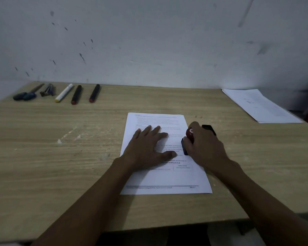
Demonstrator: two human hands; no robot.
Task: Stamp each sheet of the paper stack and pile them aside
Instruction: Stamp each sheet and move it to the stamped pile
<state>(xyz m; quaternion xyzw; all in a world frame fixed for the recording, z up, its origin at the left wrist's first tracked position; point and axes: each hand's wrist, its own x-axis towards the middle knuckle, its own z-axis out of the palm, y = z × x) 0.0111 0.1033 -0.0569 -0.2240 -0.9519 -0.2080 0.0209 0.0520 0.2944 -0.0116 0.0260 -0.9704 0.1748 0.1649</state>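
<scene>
Head view: a printed sheet (167, 176) lies flat near the middle of the wooden counter (60, 157), towards its near edge. The left hand (146, 148) lies on the sheet with fingers straight and spread, palm down, holding the paper flat. The right hand (203, 146) has its fingers curled round a stamp (188, 139) with a red knob on top and a dark base, the base set on the sheet's right margin. Just behind this hand a small black object (209, 128) lies on the counter; what it is cannot be told. A pile of white sheets (261, 105) rests at the far right corner. Along the far left edge lie scissors (28, 94), a stapler (48, 90), a white marker (64, 93) and two black markers with red ends (76, 95).
</scene>
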